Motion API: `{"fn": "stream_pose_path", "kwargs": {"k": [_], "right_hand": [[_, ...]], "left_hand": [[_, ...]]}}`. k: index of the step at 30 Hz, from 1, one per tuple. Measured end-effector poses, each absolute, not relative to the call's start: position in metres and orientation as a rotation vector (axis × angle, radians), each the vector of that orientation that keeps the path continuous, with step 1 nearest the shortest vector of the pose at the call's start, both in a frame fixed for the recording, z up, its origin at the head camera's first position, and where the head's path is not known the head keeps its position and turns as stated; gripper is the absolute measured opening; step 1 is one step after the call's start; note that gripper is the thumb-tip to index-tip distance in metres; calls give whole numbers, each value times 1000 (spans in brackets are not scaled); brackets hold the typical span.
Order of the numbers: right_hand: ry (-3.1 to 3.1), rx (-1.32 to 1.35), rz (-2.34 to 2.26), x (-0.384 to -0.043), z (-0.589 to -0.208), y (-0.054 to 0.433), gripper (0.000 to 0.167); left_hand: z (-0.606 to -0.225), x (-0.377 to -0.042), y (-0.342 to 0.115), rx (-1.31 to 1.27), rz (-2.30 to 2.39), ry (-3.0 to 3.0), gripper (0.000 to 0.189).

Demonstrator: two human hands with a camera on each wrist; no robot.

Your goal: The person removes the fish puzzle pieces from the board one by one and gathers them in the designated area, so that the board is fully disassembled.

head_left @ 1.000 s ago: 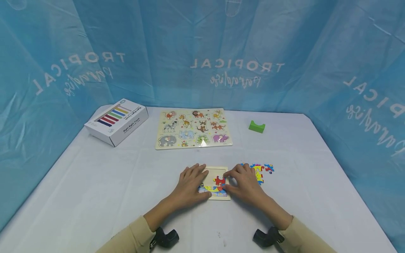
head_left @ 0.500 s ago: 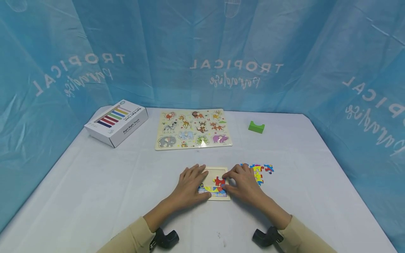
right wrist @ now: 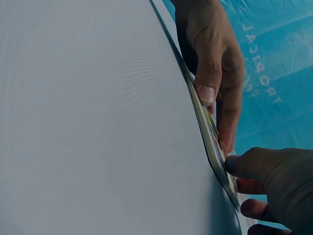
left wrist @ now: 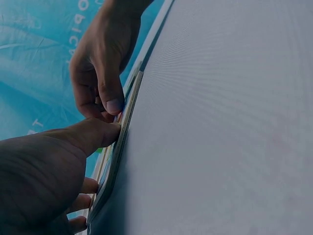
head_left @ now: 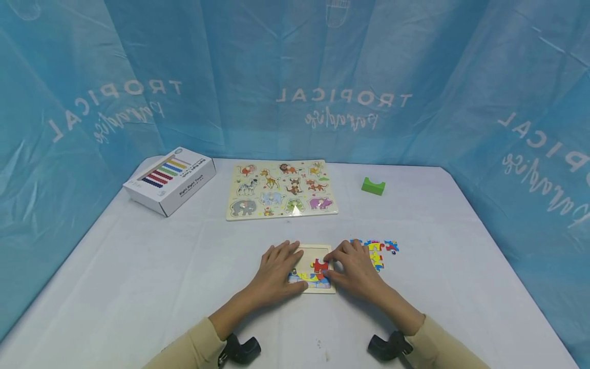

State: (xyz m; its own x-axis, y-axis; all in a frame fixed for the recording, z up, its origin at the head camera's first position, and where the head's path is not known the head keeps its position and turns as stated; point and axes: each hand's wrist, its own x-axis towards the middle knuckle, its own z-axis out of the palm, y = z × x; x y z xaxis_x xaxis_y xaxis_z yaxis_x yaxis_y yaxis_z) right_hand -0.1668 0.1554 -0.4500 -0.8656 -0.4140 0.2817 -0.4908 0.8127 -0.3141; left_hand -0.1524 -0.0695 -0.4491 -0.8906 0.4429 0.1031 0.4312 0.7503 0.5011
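Right grip [head_left: 355,267] pinches red piece [head_left: 319,266], part-hiding loose pieces [head_left: 376,256]; animal board [head_left: 282,182] beyond.

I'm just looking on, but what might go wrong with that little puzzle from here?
The red piece at the right hand's fingertips may not line up with the pieces along the tray's near side and could sit crooked.
The right hand is close to the spare pieces, so it might nudge them.
The left hand rests on the tray; if it lifted, the tray might slide.
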Motion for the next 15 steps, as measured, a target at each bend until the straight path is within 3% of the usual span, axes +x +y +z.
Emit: {"fn": "stream_pose_path", "kwargs": {"k": [15], "right_hand": [[-2747, 662, 637, -166, -443, 183, 26]], "left_hand": [[-449, -152, -69, 710, 850, 2916, 69]]}}
